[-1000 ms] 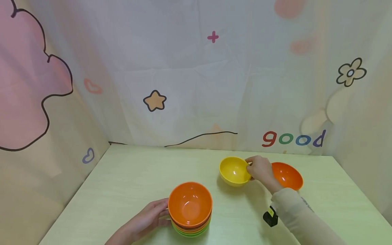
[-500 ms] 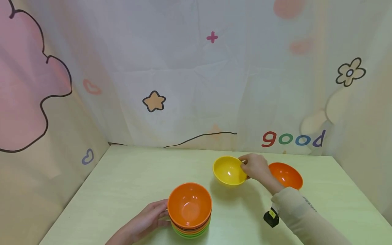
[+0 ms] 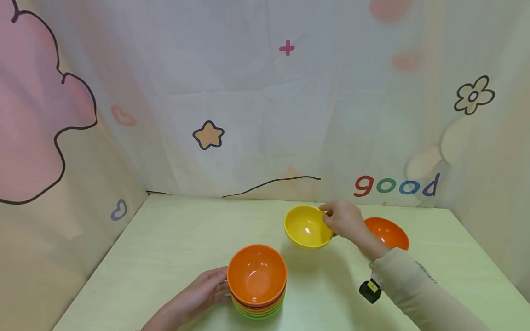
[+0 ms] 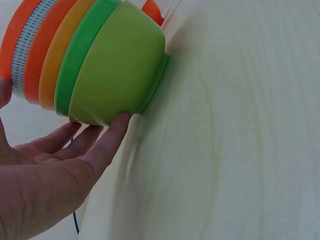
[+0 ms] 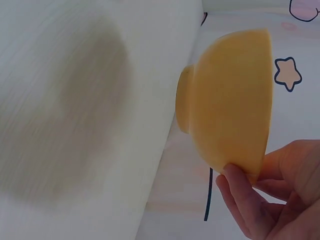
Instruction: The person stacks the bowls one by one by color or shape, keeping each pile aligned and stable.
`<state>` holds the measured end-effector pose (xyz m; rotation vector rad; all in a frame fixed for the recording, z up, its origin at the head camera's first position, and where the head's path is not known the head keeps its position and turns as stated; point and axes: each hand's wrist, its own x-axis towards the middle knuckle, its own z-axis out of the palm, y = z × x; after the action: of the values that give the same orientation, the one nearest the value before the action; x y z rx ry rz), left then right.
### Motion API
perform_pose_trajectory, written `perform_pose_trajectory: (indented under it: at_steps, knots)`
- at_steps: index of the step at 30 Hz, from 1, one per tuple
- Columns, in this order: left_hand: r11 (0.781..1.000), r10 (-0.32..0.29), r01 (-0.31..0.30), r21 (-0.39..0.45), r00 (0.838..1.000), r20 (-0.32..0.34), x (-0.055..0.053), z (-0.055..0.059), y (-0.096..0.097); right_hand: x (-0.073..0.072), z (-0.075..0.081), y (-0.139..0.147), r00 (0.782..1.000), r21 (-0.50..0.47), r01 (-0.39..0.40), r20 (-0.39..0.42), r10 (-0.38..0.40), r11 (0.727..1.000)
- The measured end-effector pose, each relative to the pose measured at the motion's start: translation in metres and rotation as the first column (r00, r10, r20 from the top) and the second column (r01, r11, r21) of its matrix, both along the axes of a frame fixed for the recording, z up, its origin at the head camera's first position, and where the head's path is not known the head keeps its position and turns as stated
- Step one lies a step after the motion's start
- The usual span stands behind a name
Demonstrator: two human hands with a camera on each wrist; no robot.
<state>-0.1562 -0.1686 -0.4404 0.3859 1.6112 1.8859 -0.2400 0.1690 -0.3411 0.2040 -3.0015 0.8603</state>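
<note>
My right hand (image 3: 343, 220) pinches the rim of a yellow bowl (image 3: 306, 227), thumb on one side and fingers on the other. That bowl (image 5: 227, 95) is held off the table, and its shadow falls on the tabletop. Nearer to me stands a stack of nested bowls, topped by an orange bowl (image 3: 256, 276). Under it come a patterned band, more orange, a dark green bowl (image 4: 85, 55) and a light green bowl (image 4: 117, 65) at the bottom. Against the stack's left side rests my left hand (image 3: 203, 289), with nearly straight fingertips touching the light green bowl and the thumb at the top rim.
Another orange bowl (image 3: 387, 234) sits at the right, partly behind the right forearm. Below the right sleeve (image 3: 410, 285) shows a small black box (image 3: 370, 290) with a yellow label. A printed curtain (image 3: 256, 138) closes off the pale table (image 3: 186, 234) at the back and sides.
My right hand has carried the yellow bowl to the left, raising it from the table. The left hand and the stack have stayed in place.
</note>
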Motion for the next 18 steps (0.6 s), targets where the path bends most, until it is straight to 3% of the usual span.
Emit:
perform_pose_trajectory:
  at_steps: [9,18]
  knots:
    - [1.000,0.002,-0.002,-0.009,1.000,-0.002,-0.001,-0.001,0.000,0.007,0.011,-0.006,1.000,-0.009,-0.011,-0.010,0.011,1.000]
    - [0.999,0.021,-0.021,-0.024,1.000,0.011,0.000,0.000,0.001,0.011,0.025,-0.015,0.997,0.044,-0.063,-0.050,0.065,0.997]
